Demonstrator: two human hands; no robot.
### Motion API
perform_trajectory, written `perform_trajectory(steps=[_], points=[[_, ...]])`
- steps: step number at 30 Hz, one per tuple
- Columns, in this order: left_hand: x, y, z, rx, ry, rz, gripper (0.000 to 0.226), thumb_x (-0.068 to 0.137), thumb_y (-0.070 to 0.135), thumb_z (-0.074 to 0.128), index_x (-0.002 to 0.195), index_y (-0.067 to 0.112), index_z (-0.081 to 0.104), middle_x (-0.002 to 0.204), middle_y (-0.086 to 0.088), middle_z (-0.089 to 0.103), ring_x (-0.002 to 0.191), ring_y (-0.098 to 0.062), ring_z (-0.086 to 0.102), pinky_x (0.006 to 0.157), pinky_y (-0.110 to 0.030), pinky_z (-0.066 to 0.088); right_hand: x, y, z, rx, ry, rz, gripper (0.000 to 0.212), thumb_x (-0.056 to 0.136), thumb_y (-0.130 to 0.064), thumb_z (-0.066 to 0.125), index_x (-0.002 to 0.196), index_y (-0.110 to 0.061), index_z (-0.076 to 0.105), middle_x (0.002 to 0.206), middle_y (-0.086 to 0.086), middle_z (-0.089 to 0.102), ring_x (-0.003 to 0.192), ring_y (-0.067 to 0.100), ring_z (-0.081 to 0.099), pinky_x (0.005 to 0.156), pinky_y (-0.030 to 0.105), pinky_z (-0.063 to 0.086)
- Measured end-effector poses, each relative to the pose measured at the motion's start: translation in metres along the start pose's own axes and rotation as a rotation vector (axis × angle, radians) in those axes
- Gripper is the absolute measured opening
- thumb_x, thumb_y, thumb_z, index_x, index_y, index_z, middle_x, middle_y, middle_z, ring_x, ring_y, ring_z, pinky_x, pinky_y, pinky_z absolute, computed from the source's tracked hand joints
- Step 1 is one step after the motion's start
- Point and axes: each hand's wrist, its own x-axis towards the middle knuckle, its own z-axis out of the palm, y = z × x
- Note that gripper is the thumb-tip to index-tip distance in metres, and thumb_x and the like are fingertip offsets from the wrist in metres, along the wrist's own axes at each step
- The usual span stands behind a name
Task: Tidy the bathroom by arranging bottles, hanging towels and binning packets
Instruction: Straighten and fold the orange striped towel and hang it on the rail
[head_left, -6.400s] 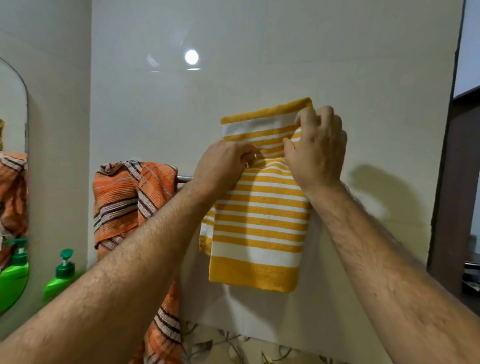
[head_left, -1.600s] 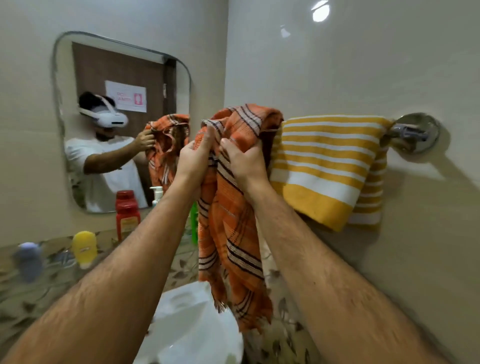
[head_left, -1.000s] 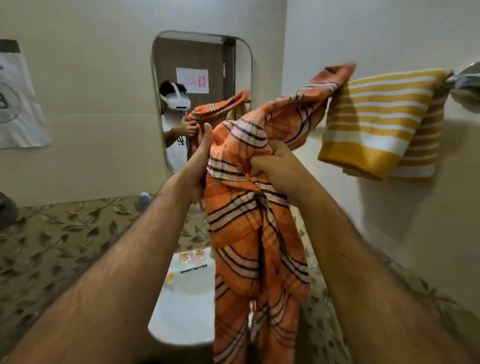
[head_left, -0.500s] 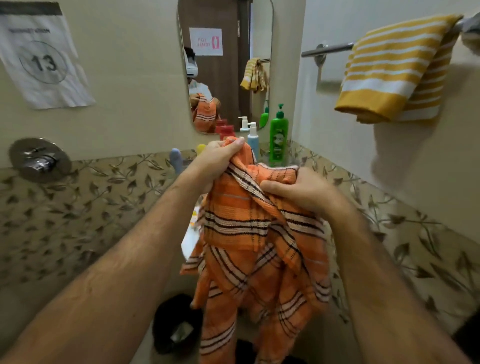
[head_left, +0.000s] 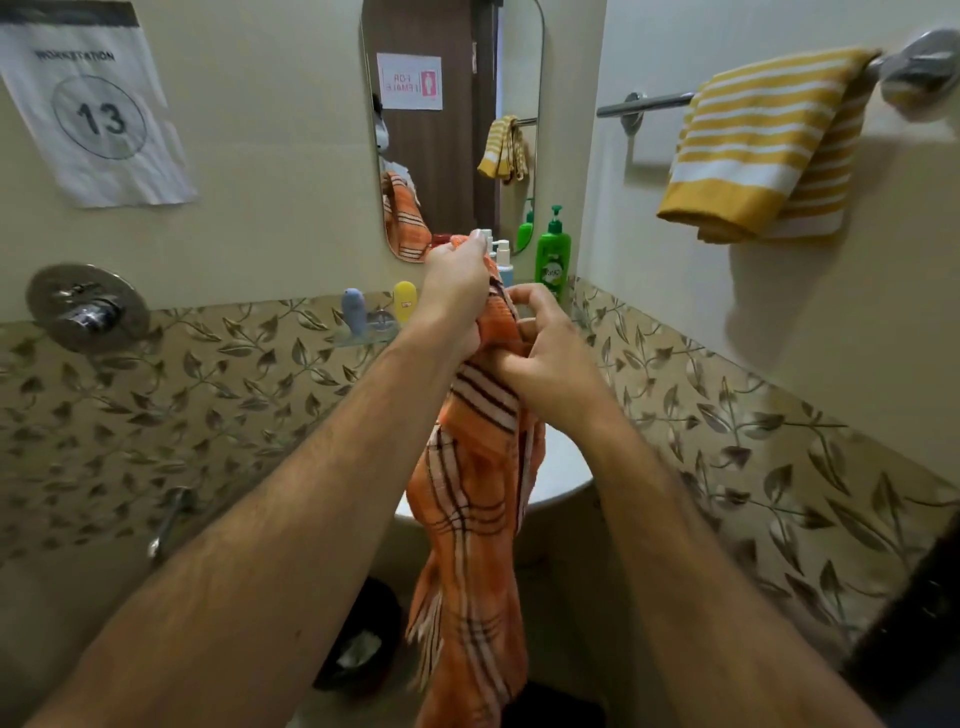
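Orange towel (head_left: 475, 499): orange checked cloth with dark brown and white stripes, held up in front of the person above the white basin (head_left: 558, 475); its bunched top is between the two hands and the rest hangs straight down, fringe at the lower edge.
Left hand (head_left: 454, 291): raised, fingers curled over the top of the orange towel, gripping it.
Right hand (head_left: 540, 353): just beside the left and a little lower, thumb and curled fingers pinching a fold of the same towel.
Yellow towel (head_left: 763, 150): yellow with white stripes, folded and draped over the chrome towel rail (head_left: 644, 104) on the right wall, at the rail's right end near its round mount.
Green bottle (head_left: 553, 257): pump bottle standing in the corner by the mirror; its label has writing too small and blurred to read.
White pump bottle (head_left: 503, 257): partly hidden behind the left hand, beside the green bottle.
Blue bottle (head_left: 354, 309) and yellow bottle (head_left: 405, 301): standing near each other on the shelf under the mirror; the yellow one carries a small red-marked label, not legible.
Mirror (head_left: 452, 119): shows a reversed door sign reading "FOR FEMALE" with a pink figure, plus reflections of both towels.
Paper notice (head_left: 96, 111): taped to the left wall, a circled "13" under a line of reversed print.
Wall valve (head_left: 85, 306): round chrome plate with a handle, left of the shelf.
Black bin (head_left: 363, 639): on the floor below the basin, something white inside.
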Motion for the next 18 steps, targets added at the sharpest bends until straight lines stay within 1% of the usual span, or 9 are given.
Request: perform_trajectory(steps=[1, 3, 5, 7, 10, 12, 15, 16, 18], points=[[0.002, 0.003, 0.001, -0.008, 0.016, 0.013, 0.017, 0.102, 0.028, 0.05, 0.091, 0.015, 0.052, 0.091, -0.012, 0.06, 0.08, -0.024, 0.064, 0.08, -0.043, 0.059, 0.002, -0.003, 0.002, 0.016, 0.06, -0.02, 0.032, 0.084, -0.015, 0.061, 0.115, -0.022, 0.058, 0.091, 0.0, 0.072, 0.082, 0.015, 0.07, 0.075, 0.043, 0.06], [0.007, 0.013, 0.0, -0.014, 0.028, 0.033, 0.017, 0.101, 0.027, 0.052, 0.093, 0.012, 0.052, 0.085, -0.011, 0.06, 0.07, -0.021, 0.064, 0.074, -0.041, 0.06, 0.008, -0.006, 0.001, 0.001, 0.178, -0.057, 0.029, 0.087, -0.013, 0.05, 0.108, -0.023, 0.068, 0.087, -0.003, 0.071, 0.08, 0.01, 0.066, 0.074, 0.038, 0.059], [0.012, 0.021, -0.002, -0.009, 0.039, 0.047, 0.014, 0.1, 0.023, 0.054, 0.097, 0.009, 0.053, 0.082, -0.011, 0.06, 0.067, -0.022, 0.065, 0.072, -0.044, 0.061, 0.016, -0.006, -0.004, -0.175, 0.268, -0.117, 0.028, 0.093, -0.016, 0.049, 0.106, -0.024, 0.073, 0.088, -0.005, 0.071, 0.079, 0.011, 0.064, 0.072, 0.033, 0.057], [0.018, 0.024, -0.006, 0.021, 0.043, 0.063, 0.021, 0.098, 0.021, 0.058, 0.107, 0.003, 0.053, 0.083, -0.012, 0.06, 0.07, -0.024, 0.067, 0.071, -0.044, 0.063, 0.023, 0.001, -0.01, -0.379, 0.321, -0.19, 0.023, 0.099, -0.023, 0.051, 0.098, -0.018, 0.074, 0.084, -0.003, 0.066, 0.075, 0.013, 0.057, 0.067, 0.03, 0.05], [0.023, 0.022, -0.009, 0.113, 0.015, 0.068, 0.028, 0.095, 0.026, 0.063, 0.108, 0.002, 0.055, 0.084, -0.012, 0.064, 0.067, -0.022, 0.069, 0.06, -0.033, 0.06, 0.033, 0.009, -0.018, -0.488, 0.352, -0.221, 0.029, 0.101, -0.031, 0.05, 0.093, -0.014, 0.073, 0.082, -0.003, 0.056, 0.076, 0.013, 0.05, 0.064, 0.027, 0.039], [0.028, 0.018, -0.01, 0.185, 0.001, 0.065, 0.029, 0.095, 0.029, 0.065, 0.104, 0.003, 0.058, 0.082, -0.011, 0.068, 0.065, -0.02, 0.072, 0.058, -0.03, 0.059, 0.038, 0.011, -0.021, -0.491, 0.385, -0.235, 0.033, 0.101, -0.037, 0.047, 0.093, -0.017, 0.072, 0.082, -0.005, 0.055, 0.075, 0.013, 0.051, 0.06, 0.024, 0.036], [0.036, 0.013, -0.01, 0.262, 0.004, 0.038, 0.034, 0.092, 0.033, 0.068, 0.106, 0.003, 0.062, 0.083, -0.009, 0.073, 0.066, -0.018, 0.075, 0.054, -0.027, 0.058, 0.049, 0.014, -0.028, -0.355, 0.371, -0.231, 0.037, 0.1, -0.04, 0.044, 0.09, -0.019, 0.073, 0.079, -0.006, 0.06, 0.072, 0.011, 0.055, 0.064, 0.027, 0.045], [0.039, 0.011, -0.01, 0.293, -0.005, 0.014, 0.038, 0.091, 0.036, 0.07, 0.109, 0.003, 0.063, 0.085, -0.009, 0.074, 0.068, -0.018, 0.075, 0.056, -0.027, 0.059, 0.054, 0.015, -0.03, -0.286, 0.343, -0.217, 0.036, 0.101, -0.039, 0.044, 0.087, -0.021, 0.072, 0.074, -0.008, 0.061, 0.069, 0.01, 0.056, 0.064, 0.028, 0.048], [0.047, 0.007, -0.006, 0.363, -0.04, -0.034, 0.051, 0.088, 0.045, 0.071, 0.116, 0.003, 0.062, 0.095, -0.01, 0.074, 0.081, -0.022, 0.075, 0.072, -0.034, 0.061, 0.066, 0.015, -0.035, -0.171, 0.277, -0.182, 0.035, 0.103, -0.036, 0.045, 0.081, -0.021, 0.068, 0.066, -0.008, 0.059, 0.062, 0.009, 0.057, 0.06, 0.029, 0.05]])
